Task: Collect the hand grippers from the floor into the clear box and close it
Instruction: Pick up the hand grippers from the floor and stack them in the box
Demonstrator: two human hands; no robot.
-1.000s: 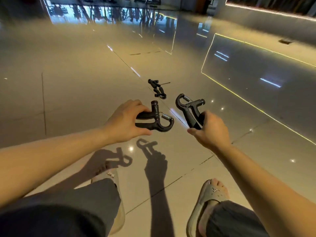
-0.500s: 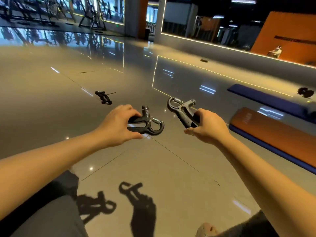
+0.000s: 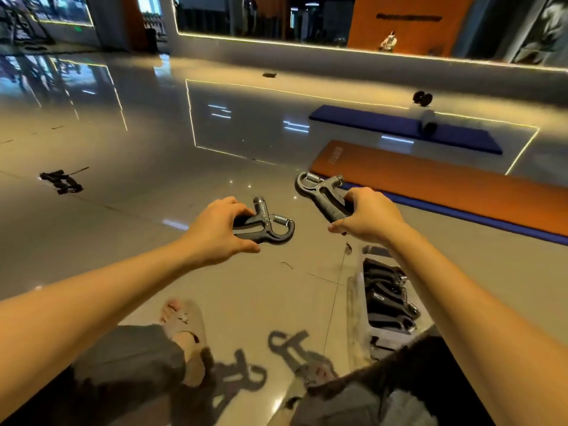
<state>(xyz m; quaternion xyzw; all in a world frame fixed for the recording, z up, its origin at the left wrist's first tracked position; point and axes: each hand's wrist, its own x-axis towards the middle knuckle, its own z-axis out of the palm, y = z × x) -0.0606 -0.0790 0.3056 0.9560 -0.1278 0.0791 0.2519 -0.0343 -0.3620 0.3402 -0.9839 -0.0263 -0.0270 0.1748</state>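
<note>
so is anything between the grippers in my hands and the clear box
Nothing visible blocks them. The left hand grips the left gripper and the right hand the right gripper over the floor; the clear box lies right under the right forearm, which hides part of it.

A glossy beige tiled floor (image 3: 147,241) mirrors strip lights and windows. At mid-left a black spring-loaded hand gripper (image 3: 61,182) lies alone on the tiles. To the right a long orange exercise mat (image 3: 445,192) lies flat, with a dark blue mat (image 3: 384,124) beyond it. A clear plastic box (image 3: 353,302) sits on the floor at near right, holding several dark hand grippers (image 3: 387,299). A small dark object (image 3: 269,75) lies far off by the wall, and a pale slippered foot (image 3: 184,321) stands at the near edge.
</note>
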